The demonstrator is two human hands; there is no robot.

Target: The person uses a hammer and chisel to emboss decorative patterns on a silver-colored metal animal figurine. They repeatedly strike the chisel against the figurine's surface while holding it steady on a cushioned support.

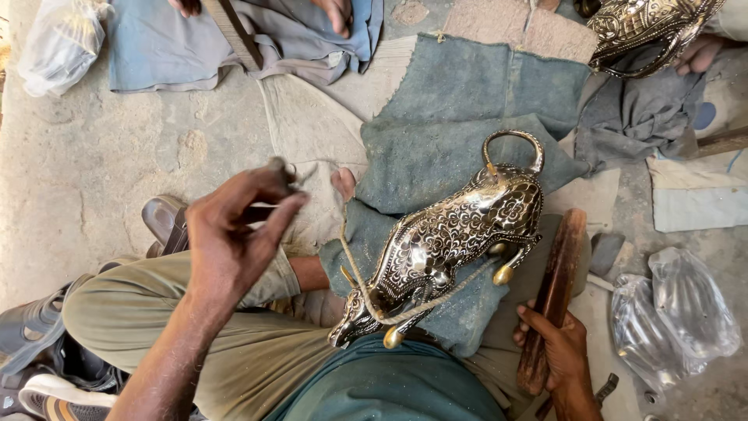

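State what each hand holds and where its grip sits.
The right hand grips a wooden stick near its lower end. The left hand pinches a small dark tool at its fingertips; which part cannot be told.

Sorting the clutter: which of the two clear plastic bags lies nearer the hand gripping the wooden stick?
The crumpled plastic bag at lower right, beside the right hand holding the wooden stick; the other bag lies far top left.

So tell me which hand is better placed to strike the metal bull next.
Probably the right hand: it already grips the wooden mallet just beside the metal bull. The left hand is raised off to the bull's other side, its fingers pinching a small dark tool.
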